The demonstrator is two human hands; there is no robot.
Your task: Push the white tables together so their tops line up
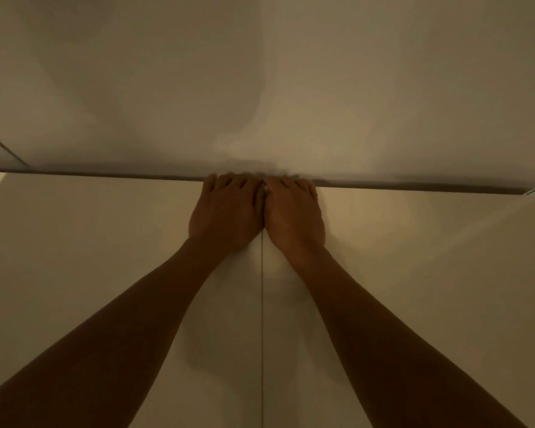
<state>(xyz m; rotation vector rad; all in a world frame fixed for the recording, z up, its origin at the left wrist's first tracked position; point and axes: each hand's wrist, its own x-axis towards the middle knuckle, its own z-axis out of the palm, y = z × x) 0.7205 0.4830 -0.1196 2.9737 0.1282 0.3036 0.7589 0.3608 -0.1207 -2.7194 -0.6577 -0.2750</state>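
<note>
No containers anywhere in my feed, so straight to the tables. I'm looking down at two white tops sitting side by side, left table [90,273] and right table [430,288], with a thin dark seam [262,319] running straight up the middle between them. The tops look level and touching along that seam.

Left hand [227,211] rests palm down just left of the seam, right hand [292,213] just right of it, the two touching each other at the thumb side. Both sit at the far end of the seam, where the tables' far edge meets a dark gap [105,174]. The fingers on both hands are slightly spread and curl over that far edge, so the tips are hidden; I can't tell how hard they grip. Something small and pale glints where the hands meet, too blurry to name.

Beyond the gap is another pale surface [260,72], with shadows on it. Lighting is dim and yellowish. Both bare forearms reach in on either side of the seam.
</note>
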